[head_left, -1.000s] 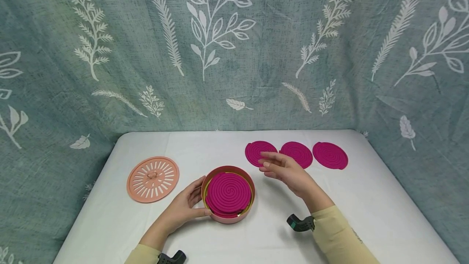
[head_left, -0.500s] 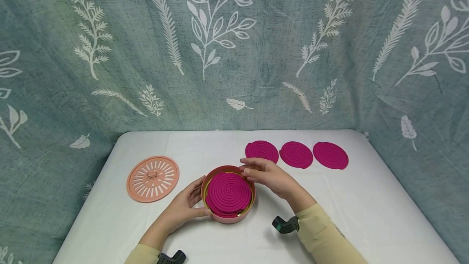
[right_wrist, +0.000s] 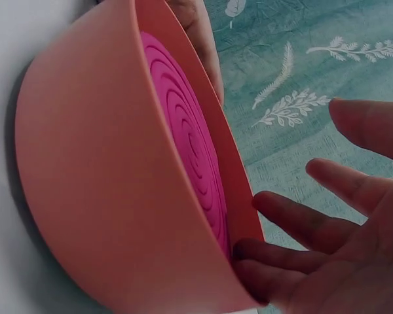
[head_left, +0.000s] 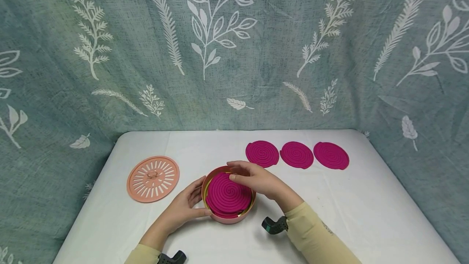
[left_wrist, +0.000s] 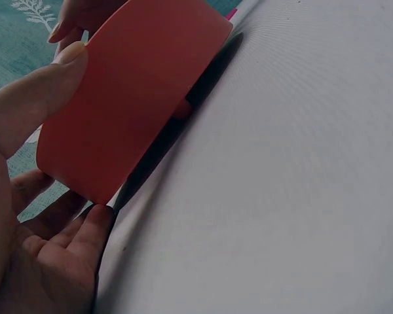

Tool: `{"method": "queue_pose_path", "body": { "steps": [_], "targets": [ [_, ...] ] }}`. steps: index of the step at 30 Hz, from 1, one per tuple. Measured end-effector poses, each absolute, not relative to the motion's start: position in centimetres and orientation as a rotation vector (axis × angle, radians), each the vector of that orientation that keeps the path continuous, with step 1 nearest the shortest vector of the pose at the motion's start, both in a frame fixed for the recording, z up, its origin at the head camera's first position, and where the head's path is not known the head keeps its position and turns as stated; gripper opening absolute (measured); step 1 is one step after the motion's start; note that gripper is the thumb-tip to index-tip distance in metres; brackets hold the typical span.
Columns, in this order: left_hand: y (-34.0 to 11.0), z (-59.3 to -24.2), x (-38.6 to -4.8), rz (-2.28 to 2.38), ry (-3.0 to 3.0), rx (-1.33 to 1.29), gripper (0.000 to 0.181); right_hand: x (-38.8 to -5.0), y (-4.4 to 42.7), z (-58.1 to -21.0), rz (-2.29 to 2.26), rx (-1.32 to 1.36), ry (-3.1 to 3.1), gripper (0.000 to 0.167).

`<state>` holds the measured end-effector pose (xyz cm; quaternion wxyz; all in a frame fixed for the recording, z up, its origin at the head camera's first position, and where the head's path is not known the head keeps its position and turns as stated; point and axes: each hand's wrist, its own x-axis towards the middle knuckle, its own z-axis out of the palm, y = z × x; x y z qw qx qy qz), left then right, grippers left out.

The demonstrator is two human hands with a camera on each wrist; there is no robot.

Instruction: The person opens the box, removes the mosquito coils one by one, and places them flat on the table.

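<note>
A round salmon-pink tin (head_left: 228,220) stands on the table with several stacked magenta mosquito coils (head_left: 226,194) inside. My left hand (head_left: 185,205) holds the tin at its left side, thumb near the front rim and fingers along the wall; the left wrist view also shows the thumb on the tin's wall (left_wrist: 131,98). Over the tin's far right edge hovers my right hand (head_left: 256,179), fingers spread and holding nothing. In the right wrist view its lower fingertips (right_wrist: 255,252) reach just inside the rim beside the top coil (right_wrist: 190,144); whether they touch it I cannot tell.
Three loose coils lie in a row at the back right: a left one (head_left: 262,154), a middle one (head_left: 296,155) and a right one (head_left: 331,156). A slotted pink lid (head_left: 152,175) with a small ring lies on the white table's left side.
My right hand has moved left and slightly toward me, from above the loose coils to over the tin. The left hand and the tin have stayed in place.
</note>
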<state>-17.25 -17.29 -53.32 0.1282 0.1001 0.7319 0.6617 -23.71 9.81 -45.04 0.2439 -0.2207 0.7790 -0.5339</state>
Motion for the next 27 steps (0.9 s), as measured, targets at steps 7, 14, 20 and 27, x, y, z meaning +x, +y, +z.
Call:
{"method": "queue_pose_path", "body": {
  "steps": [7,14,20,27],
  "targets": [
    [-17.3,-53.24,-17.25,1.932,2.12,0.303,0.106,-23.55,9.42,-45.08,-1.359,-0.633,2.219,0.06],
    [-17.29,-53.27,-17.24,1.922,2.128,0.293,0.106,-23.53,9.48,-45.3,-1.33,-0.622,2.249,0.058],
    [-17.27,-53.39,-17.28,1.91,2.145,0.288,0.106,-23.57,9.51,-45.31,-1.358,-0.618,2.252,0.057],
    [-17.26,-53.7,-17.35,1.919,2.145,0.308,0.106,-23.73,9.47,-45.2,-1.496,-0.549,2.222,0.045]
  ]
}}
